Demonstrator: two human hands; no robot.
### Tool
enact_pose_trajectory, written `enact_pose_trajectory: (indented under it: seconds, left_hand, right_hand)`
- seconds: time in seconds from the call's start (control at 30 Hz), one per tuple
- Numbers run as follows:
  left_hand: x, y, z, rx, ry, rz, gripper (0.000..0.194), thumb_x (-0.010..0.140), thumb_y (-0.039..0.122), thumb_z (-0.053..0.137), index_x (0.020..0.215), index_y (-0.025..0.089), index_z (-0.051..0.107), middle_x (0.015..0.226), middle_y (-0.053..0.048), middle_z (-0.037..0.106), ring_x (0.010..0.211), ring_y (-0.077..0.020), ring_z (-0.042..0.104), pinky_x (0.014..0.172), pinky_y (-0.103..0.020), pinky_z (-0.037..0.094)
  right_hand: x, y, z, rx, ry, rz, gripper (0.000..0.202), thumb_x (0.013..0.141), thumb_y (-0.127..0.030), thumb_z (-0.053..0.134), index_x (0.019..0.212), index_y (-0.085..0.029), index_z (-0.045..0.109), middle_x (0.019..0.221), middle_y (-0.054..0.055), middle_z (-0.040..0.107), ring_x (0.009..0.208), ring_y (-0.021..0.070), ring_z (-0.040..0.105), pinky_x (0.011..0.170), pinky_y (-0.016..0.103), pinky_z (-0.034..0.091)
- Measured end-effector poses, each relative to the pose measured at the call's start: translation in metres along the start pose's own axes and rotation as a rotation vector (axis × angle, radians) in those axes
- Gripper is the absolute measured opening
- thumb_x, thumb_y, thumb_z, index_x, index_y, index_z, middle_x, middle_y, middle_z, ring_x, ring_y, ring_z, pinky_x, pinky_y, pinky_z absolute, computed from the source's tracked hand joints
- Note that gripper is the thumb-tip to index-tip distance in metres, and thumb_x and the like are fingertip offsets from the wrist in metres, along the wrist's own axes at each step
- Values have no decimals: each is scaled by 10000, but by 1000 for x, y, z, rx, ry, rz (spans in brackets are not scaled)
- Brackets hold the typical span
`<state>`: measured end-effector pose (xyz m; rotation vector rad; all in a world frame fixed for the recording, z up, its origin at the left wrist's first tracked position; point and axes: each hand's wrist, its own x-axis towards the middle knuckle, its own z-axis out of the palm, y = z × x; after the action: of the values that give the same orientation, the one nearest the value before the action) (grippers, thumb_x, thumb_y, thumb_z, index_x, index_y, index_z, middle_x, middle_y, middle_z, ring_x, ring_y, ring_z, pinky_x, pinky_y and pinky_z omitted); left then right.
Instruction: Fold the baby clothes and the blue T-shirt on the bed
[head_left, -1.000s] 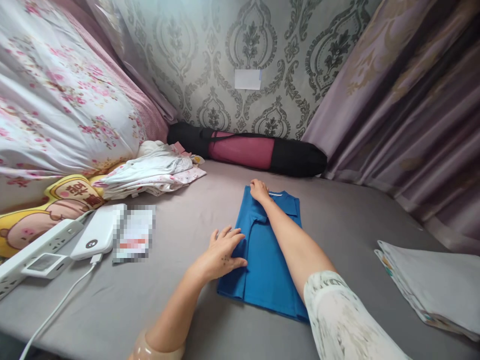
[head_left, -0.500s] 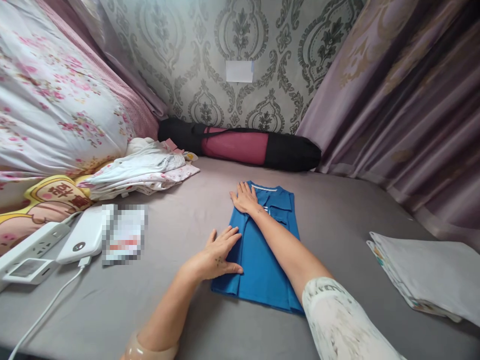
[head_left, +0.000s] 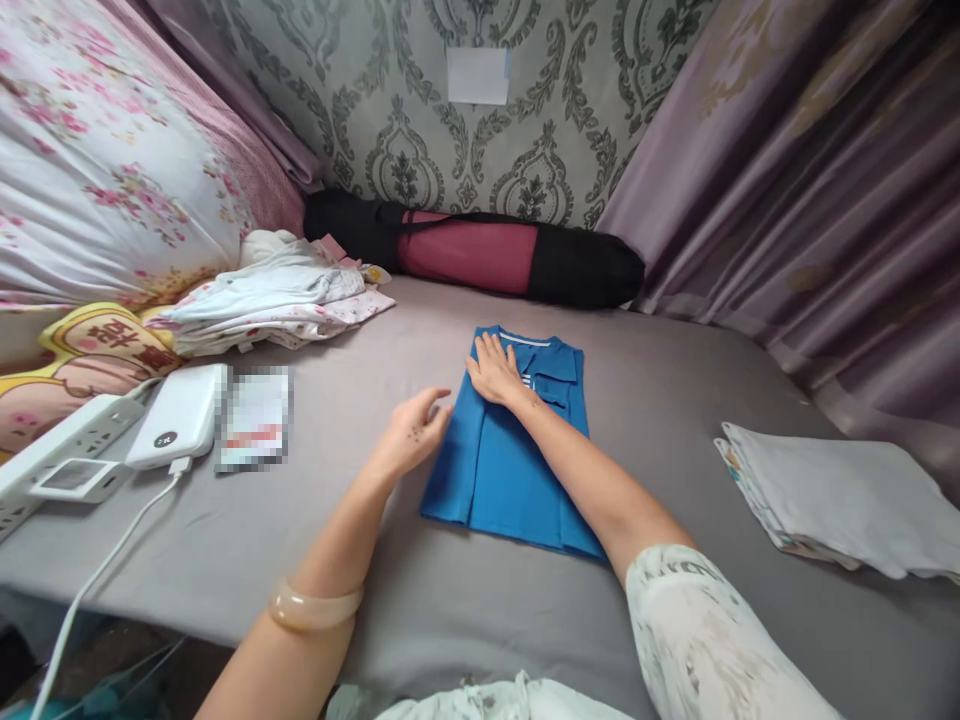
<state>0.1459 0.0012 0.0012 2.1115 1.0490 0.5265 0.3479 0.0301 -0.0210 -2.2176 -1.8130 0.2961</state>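
Note:
A blue T-shirt (head_left: 517, 470) lies folded in a narrow shape, its collar with a white inner band at the far end and the sleeves turned inward. White stripes show in part beside the folded sleeve. My right hand (head_left: 495, 370) rests flat on the upper left of the shirt, fingers spread; its forearm crosses over the cloth. Just off the shirt's left edge is my left hand (head_left: 416, 428), holding nothing, with its fingers loosely curved and apart. Some of its fingers are hidden behind the hand. A pale bangle (head_left: 315, 608) circles the left wrist.
Folded light cloth (head_left: 840, 495) lies at right on the grey sheet (head_left: 637, 390). At left are a clothes pile (head_left: 277, 295), a power bank (head_left: 180, 415) with a cable, a power strip (head_left: 67, 450) and a blurred packet (head_left: 255, 415). A black-and-red long bag (head_left: 469, 250) lies along the wall.
My left hand has come off the shirt's left side and moved to beside its edge, fingers more curled. My right hand stays on the upper shirt. The view has tilted down.

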Motion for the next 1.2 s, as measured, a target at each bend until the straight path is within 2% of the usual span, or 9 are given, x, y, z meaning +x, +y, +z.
enact_pose_trajectory:
  seconds: [0.1,0.33,0.47,0.57,0.73,0.9,1.0,1.07,1.2]
  left_hand:
    - [5,-3,0,-64,158,-78,358,903,322,431,1152,171,641,1165,-93,692,1021,-224,640,936,-350,485]
    - [14,-19,7,-160,198,-120,317,874,265,461,1083,133,659,1132,-133,701,1076,-228,640,975,-352,473]
    - [18,-27,7,-242,267,-168,315,864,238,444,1064,117,655,1106,-144,702,1049,-224,651,967,-354,483]
    - [19,-29,6,-310,313,-184,310,848,229,449,1049,108,652,1093,-149,704,1040,-223,654,956,-350,489]
    - [20,-31,7,-388,342,-207,282,809,214,476,1000,108,656,1051,-153,711,1015,-227,666,942,-350,495]
    - [22,-37,10,-403,367,-185,270,783,227,499,971,128,666,1023,-134,717,988,-232,670,937,-368,501]
    - [23,-39,10,-393,381,-179,258,778,236,500,946,139,671,991,-121,724,964,-227,675,918,-358,508]
    - [23,-40,11,-391,380,-174,258,784,239,489,942,141,668,978,-118,727,958,-222,678,907,-351,511]
    - [25,-43,14,-389,380,-164,263,789,238,473,953,147,658,986,-118,728,979,-218,679,922,-358,504]
  right_hand:
    - [-13,-2,7,-20,-48,41,684,1016,-463,233,1547,-32,212,1635,158,110,1514,255,46,1211,437,16]
    - [-16,-4,9,-66,-40,47,667,1019,-448,225,1539,-30,240,1630,157,146,1509,254,90,1209,437,35]
    - [-43,-26,9,-74,0,-35,678,1015,-448,239,1539,-19,228,1631,170,125,1514,262,41,1207,443,-20]
    - [-69,-46,18,-53,-74,-48,725,1007,-499,227,1543,-12,211,1632,177,108,1513,277,39,1208,440,9]
    - [-84,-55,30,-73,-70,-47,755,1001,-511,243,1533,24,214,1624,199,123,1510,297,53,1205,457,-14]
    - [-87,-55,24,-54,-42,-57,736,1008,-488,250,1528,32,226,1620,197,140,1510,289,70,1212,450,3]
    - [-107,-65,15,-40,-70,-100,716,1012,-466,238,1533,25,218,1620,196,136,1511,292,68,1216,468,11]
    - [-127,-74,11,-18,-94,-189,723,1007,-482,255,1539,5,220,1623,184,122,1514,277,51,1222,463,15]
    - [-156,-86,14,64,-208,-263,732,1001,-491,283,1536,5,227,1622,181,117,1514,271,30,1228,466,43]
